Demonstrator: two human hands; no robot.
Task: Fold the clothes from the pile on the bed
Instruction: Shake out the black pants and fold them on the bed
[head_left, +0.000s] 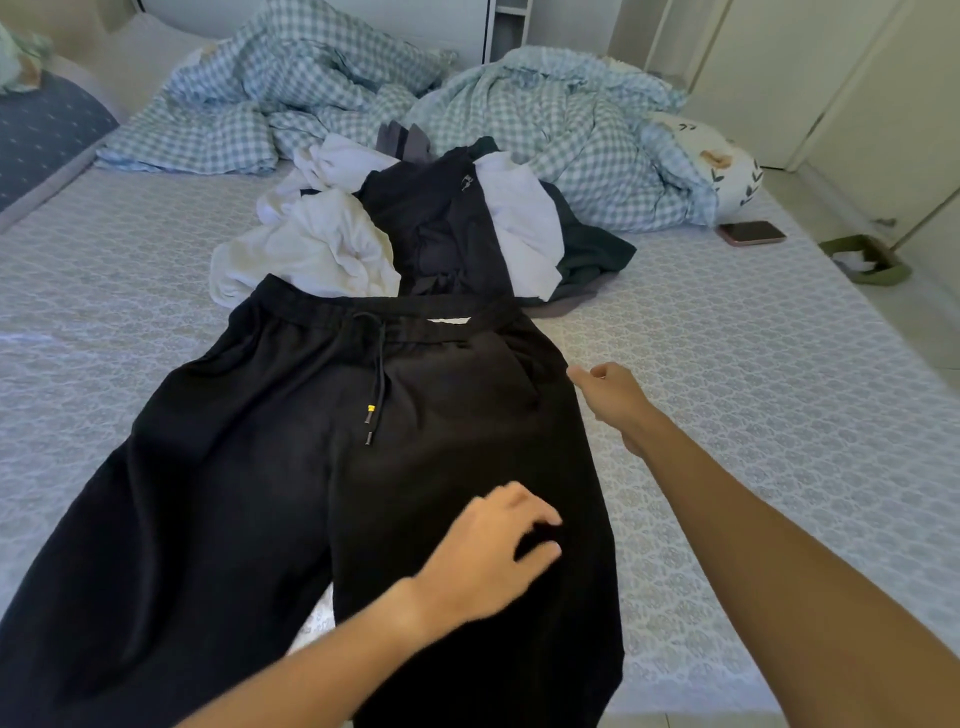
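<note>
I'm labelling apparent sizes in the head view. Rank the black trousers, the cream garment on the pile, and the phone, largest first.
1. black trousers, nearest the camera, which exaggerates them
2. cream garment
3. phone, farther back, yet clearly smallest

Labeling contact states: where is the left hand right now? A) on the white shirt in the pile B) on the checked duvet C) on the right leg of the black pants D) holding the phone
C: the left hand rests with curled fingers on the right leg of the black pants, spread flat on the bed, near the crotch.
</note>
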